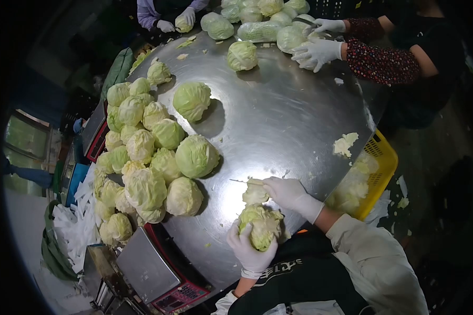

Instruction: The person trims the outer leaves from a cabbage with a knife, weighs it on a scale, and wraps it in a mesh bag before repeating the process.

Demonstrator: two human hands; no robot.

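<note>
At the near edge of the metal table (278,126), my gloved left hand (251,252) is wrapped around a pale green cabbage (263,227) with ruffled outer leaves. My gloved right hand (290,195) is closed on a knife (239,181), whose thin blade points left over the tabletop. Right below the knife and just beyond the cabbage, a pale cabbage leaf (255,196) shows beside my right fingertips.
Many cabbages (142,147) are piled on the left, near a scale (150,268). A yellow crate (381,173) with leaf scraps stands at the right edge. Across the table, a person in patterned sleeves (383,63) and another in purple sleeves (148,13) handle cabbages.
</note>
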